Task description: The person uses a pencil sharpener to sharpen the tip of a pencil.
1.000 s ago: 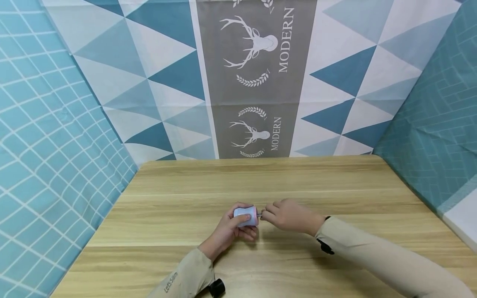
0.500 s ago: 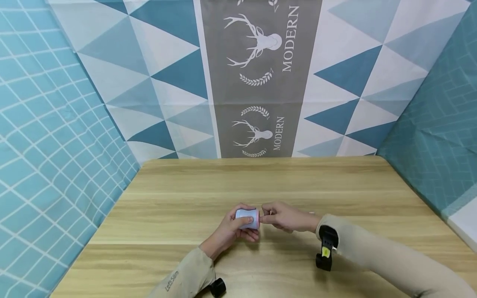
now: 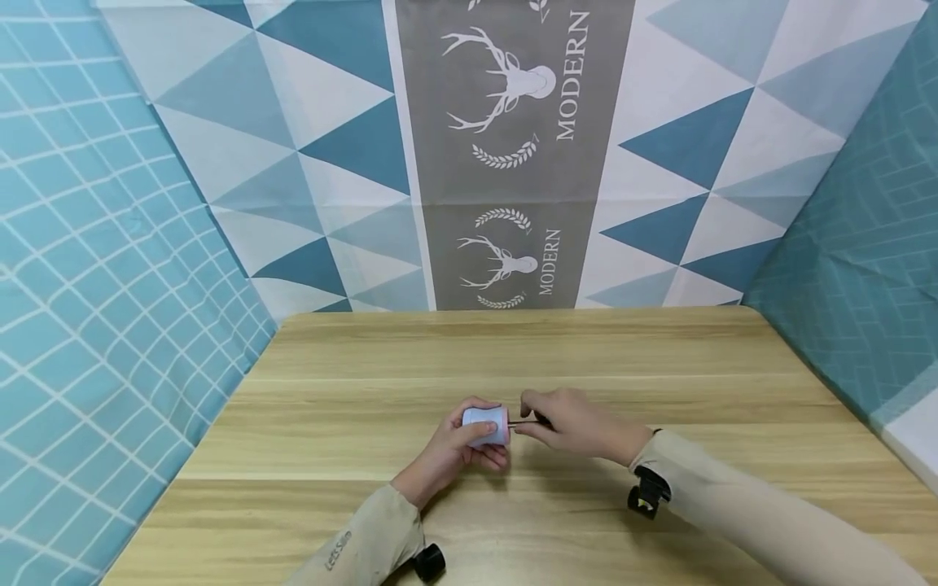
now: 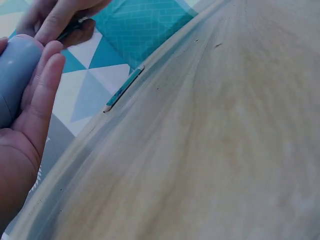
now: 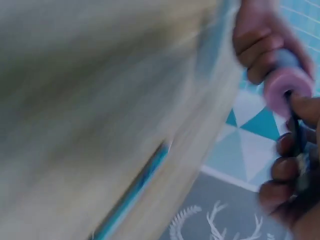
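In the head view a pale blue cylinder (image 3: 479,417) with a pink end lies in my left hand (image 3: 450,448), thumb across its side and fingers beneath. My right hand (image 3: 582,425) pinches a thin dark rod (image 3: 523,422) between thumb and fingers, in line with the pink end. The right wrist view shows the pink ring-shaped end (image 5: 274,95) with a hole in its middle, where the rod's tip enters. The rod's rear part is mostly covered by my right fingers. Left fingers (image 4: 42,102) stretch along the cylinder in the left wrist view.
Both hands are over a wood-grain table (image 3: 352,350). On the tabletop a narrow teal strip (image 4: 125,89), pencil-like in shape, shows in both wrist views; the head view does not show it. Patterned cloths (image 3: 337,122) stand behind and beside the table.
My right hand has turned back and forth beside the pink end, its fingers resettling farther back on the rod so more of it shows. The left hand and cylinder have stayed nearly still.
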The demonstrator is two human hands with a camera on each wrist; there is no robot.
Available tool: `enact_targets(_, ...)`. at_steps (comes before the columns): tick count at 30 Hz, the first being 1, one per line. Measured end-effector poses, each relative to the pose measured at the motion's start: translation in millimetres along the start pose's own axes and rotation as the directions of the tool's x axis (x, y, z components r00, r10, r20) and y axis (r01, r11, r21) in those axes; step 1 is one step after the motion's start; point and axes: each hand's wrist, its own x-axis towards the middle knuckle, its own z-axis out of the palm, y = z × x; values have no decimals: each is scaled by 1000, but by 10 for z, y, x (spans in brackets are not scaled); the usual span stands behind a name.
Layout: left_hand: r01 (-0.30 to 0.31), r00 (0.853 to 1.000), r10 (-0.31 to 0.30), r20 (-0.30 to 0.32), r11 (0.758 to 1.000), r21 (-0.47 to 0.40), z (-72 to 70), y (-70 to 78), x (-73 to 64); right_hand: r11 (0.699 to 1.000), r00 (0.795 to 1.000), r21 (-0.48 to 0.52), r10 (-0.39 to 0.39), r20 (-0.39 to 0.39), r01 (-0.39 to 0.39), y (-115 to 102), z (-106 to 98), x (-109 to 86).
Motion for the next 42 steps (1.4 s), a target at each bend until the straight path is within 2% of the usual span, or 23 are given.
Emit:
enact_targets(1, -1, 1000, 1, -2, 1000, -4, 3, -3, 4, 979, 993, -170, -116, -23, 110, 11, -6, -12)
enact_targets(2, -4, 1000, 4, -2, 1000, -8, 3, -5, 5, 918, 971, -332, -237, -28, 215, 27, -7, -22)
enact_targets(6, -11, 1000, 11, -4, 999, -31, 3, -12, 1, 582, 830, -699, -556, 31, 416, 102, 46, -7)
enact_targets(8, -14, 1000, 14, -5, 999, -40, 3, -12, -6, 534, 799, -731, -601, 25, 425, 122, 92, 15)
enact_targets(10, -13, 1000, 13, -12, 999, -48, 7, -10, -7, 630, 827, -657, -561, -17, 414, 129, 140, 31)
enact_targets(14, -4, 1000, 3, -24, 999, -37, 6, 4, -5, 939, 959, -234, -276, -69, 254, 68, 179, 34)
enact_targets(15, -1, 1000, 1, -24, 1000, -30, 3, 8, -3, 981, 982, -94, -177, -62, 171, 46, 175, 33)
enact_targets(17, 3, 1000, -4, -18, 1000, -18, 2, 14, -2, 987, 1000, 161, 18, -16, -15, 1, 148, 32)
enact_targets(19, 1, 1000, -2, -7, 1000, -7, 3, 14, -5, 884, 979, 421, 181, 91, -203, -22, 115, 31)
enact_targets(20, -1, 1000, 1, -3, 1000, -5, 4, 11, -8, 792, 956, 535, 246, 159, -293, -24, 99, 32)
enact_targets(22, -5, 1000, 5, 3, 1000, -2, 13, 5, -13, 551, 892, 704, 324, 314, -448, -15, 74, 34)
enact_targets(24, -12, 1000, 12, 12, 1000, 1, 24, -3, -15, 325, 822, 764, 348, 452, -558, 2, 51, 33)
enact_targets(26, -16, 1000, 16, 18, 1000, 3, 38, -8, -17, 216, 778, 763, 345, 524, -609, 15, 27, 34)
enact_targets(28, -11, 1000, 11, 19, 1000, -2, 55, -12, -15, 236, 781, 757, 340, 523, -609, 17, 6, 23)
enact_targets(29, -6, 1000, 6, 19, 1000, -8, 63, -14, -14, 293, 799, 753, 344, 493, -590, 12, -2, 14)
enact_targets(30, 0, 1000, 0, 14, 1000, -14, 71, -13, -13, 396, 832, 736, 340, 438, -549, 4, -6, 7)
enact_targets(32, 15, 1000, -15, 3, 999, -30, 80, -10, -11, 675, 918, 622, 280, 281, -396, -14, 0, -8)
enact_targets(34, 27, 1000, -28, -11, 999, -44, 85, -1, -6, 938, 988, 314, 123, 95, -147, -30, 24, -22)
enact_targets(35, 31, 999, -32, -19, 998, -51, 86, 5, -3, 996, 1000, 89, 18, 6, -19, -36, 40, -26)
enact_targets(36, 33, 999, -35, -27, 998, -56, 86, 10, 1, 987, 993, -135, -92, -67, 83, -38, 56, -28)
enact_targets(38, 38, 998, -42, -48, 997, -68, 82, 20, 6, 860, 947, -474, -289, -140, 192, -32, 87, -33)
enact_targets(40, 44, 997, -49, -67, 996, -82, 76, 27, 8, 721, 900, -659, -408, -156, 213, -14, 114, -30)
enact_targets(42, 53, 995, -60, -75, 995, -87, 72, 29, 5, 632, 869, -741, -474, -139, 227, 15, 130, -23)
